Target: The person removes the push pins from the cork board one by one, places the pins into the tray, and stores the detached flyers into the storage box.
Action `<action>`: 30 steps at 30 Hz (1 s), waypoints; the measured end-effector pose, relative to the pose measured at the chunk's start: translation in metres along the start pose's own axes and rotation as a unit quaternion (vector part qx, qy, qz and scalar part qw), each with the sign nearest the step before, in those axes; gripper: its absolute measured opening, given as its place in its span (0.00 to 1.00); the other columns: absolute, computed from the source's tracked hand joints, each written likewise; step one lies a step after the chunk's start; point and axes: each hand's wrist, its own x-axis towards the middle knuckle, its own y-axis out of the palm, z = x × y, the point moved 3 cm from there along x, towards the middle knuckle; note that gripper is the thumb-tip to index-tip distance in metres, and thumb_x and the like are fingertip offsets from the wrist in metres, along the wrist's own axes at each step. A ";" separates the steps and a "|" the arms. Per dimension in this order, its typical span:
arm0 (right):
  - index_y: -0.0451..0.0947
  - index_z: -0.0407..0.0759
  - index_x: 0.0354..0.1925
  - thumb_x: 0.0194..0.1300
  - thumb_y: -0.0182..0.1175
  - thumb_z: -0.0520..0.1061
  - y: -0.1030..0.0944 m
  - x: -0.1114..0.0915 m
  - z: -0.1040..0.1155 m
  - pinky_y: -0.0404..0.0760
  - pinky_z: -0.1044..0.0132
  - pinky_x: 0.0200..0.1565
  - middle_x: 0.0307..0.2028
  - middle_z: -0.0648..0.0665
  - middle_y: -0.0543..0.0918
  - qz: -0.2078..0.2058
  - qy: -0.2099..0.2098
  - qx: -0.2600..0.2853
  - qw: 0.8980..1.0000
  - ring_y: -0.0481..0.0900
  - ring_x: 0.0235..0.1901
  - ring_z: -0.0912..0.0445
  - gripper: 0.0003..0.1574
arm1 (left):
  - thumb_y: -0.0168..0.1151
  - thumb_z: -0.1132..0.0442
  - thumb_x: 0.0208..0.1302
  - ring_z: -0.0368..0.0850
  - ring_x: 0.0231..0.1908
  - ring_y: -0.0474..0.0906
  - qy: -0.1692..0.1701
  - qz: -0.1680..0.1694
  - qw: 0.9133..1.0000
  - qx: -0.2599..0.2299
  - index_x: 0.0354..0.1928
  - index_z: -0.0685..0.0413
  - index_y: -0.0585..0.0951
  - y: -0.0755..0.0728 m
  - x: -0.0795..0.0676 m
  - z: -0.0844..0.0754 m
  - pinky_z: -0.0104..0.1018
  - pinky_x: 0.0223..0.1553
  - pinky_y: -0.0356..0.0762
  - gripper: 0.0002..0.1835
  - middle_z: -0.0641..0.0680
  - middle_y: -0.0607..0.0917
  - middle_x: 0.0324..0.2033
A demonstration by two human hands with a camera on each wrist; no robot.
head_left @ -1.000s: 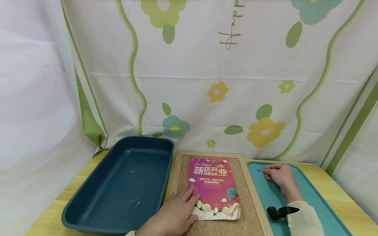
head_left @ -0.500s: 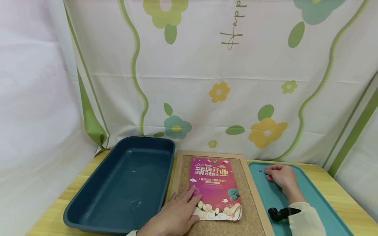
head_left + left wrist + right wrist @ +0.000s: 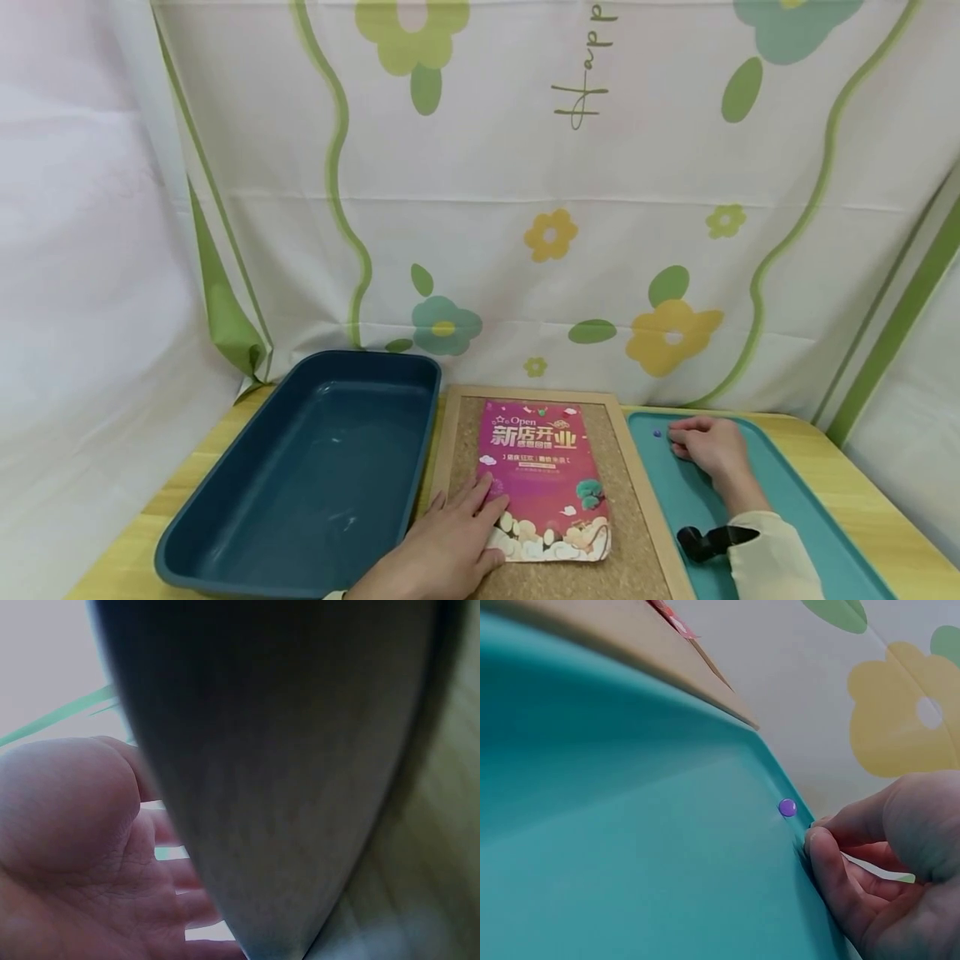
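From my end I'm seeing the left hand (image 3: pixel 453 537) lying flat across the lower left of the poster (image 3: pixel 536 487), its fingers straight and a little apart, gripping nothing. The poster is resting on the cork board (image 3: pixel 637 575), which is sitting between the bin (image 3: pixel 300 475) on the left and the tray (image 3: pixel 678 487) on the right. The left wrist view isn't adding much: a dark panel (image 3: pixel 277 787) is hiding the fingertips. The right hand (image 3: pixel 716 454) is working at the tray's far end, its thumb and index tips meeting or nearly so and the other fingers curling in behind; I'm not able to tell whether anything small is sitting in that pinch. Just beside the tips, apart from them, what looks like a purple tack (image 3: pixel 787 808) is lying in the tray near its edge. I'm judging the step in hand to be picking a fastener from the tray while the left hand is steadying the poster. If the pinch is empty, I'm thinking the next move calls for parting the tips slightly and closing on the tack; if it's loaded, for lifting clear without nudging the tack.
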 end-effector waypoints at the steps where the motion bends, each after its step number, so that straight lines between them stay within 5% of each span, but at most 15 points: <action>1: 0.83 0.25 0.55 0.76 0.61 0.41 0.000 0.000 0.000 0.87 0.68 0.33 0.36 0.48 0.90 -0.001 0.002 0.001 1.000 0.86 0.27 0.65 0.19 | 0.65 0.44 0.73 0.57 0.83 0.58 0.001 0.000 1.000 0.000 0.78 0.39 0.71 0.000 0.000 0.000 0.72 0.75 0.62 0.34 0.52 0.63 0.83; 30: 0.84 0.25 0.56 0.76 0.60 0.40 -0.002 0.001 -0.003 0.87 0.69 0.34 0.34 0.53 0.91 0.013 0.005 -0.007 1.000 0.87 0.27 0.66 0.20 | 0.64 0.43 0.74 0.57 0.83 0.58 0.000 0.005 1.000 0.006 0.78 0.39 0.71 0.000 0.001 0.001 0.71 0.74 0.63 0.34 0.52 0.63 0.83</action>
